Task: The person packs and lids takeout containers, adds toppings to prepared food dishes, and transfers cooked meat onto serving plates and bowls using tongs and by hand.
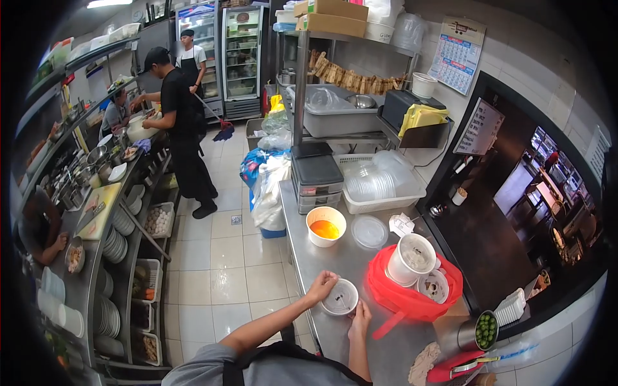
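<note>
A white round takeout bowl [340, 297] with a clear lid stands at the near-left edge of the steel counter [351, 267]. My left hand [322, 286] is closed at its upper left rim. Along the lower right side, the fingers of my right hand [361, 318] grip the same bowl. Beyond it sits an open white bowl [326, 226] of orange liquid, with a loose clear lid [369, 231] beside it. To the right, a red plastic bag [386, 293] lies around more lidded white bowls [412, 258], some stacked.
A crate of clear lids [384, 183] and dark drawers [317, 177] stand at the counter's far end. A metal container of green limes [486, 331] is at the near right. Across the tiled aisle [225, 270], one person stands at the prep line; another holds a mop [223, 132].
</note>
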A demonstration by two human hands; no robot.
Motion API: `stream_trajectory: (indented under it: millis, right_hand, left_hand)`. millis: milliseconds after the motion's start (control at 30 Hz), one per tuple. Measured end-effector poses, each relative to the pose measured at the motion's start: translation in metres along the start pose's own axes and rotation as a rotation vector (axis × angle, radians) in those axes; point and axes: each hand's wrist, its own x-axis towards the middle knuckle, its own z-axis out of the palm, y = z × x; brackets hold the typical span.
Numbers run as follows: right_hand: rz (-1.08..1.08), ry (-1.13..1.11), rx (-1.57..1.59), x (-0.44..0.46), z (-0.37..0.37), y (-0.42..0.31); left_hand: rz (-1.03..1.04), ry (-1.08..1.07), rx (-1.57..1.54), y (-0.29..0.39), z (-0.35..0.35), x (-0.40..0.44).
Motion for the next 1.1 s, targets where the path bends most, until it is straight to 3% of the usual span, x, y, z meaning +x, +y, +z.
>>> stream_trajectory:
  millis: [100,200,333,733,1033,1100]
  right_hand:
    - [-0.090,0.107,0.105,-0.005,0.008,0.010]
    - [-0.179,0.179,0.074,-0.003,0.005,0.029]
    - [-0.243,0.252,-0.030,0.001,0.014,0.019]
    - [-0.203,-0.006,-0.189,0.031,0.012,-0.001]
    - [-0.370,-0.099,-0.568,0.040,0.010,-0.018]
    - [-0.417,-0.063,-0.772,0.034,0.012,-0.029]
  left_hand:
    - [0.011,-0.091,-0.121,0.006,-0.002,0.001]
    - [-0.075,-0.225,0.073,0.014,-0.002,-0.003]
    - [-0.113,-0.181,-0.083,-0.010,-0.002,-0.002]
    - [-0.098,-0.106,-0.104,0.002,0.000,-0.016]
    - [-0.031,-0.023,-0.052,-0.001,-0.002,-0.014]
    - [-0.025,0.031,-0.037,-0.006,0.000,-0.014]
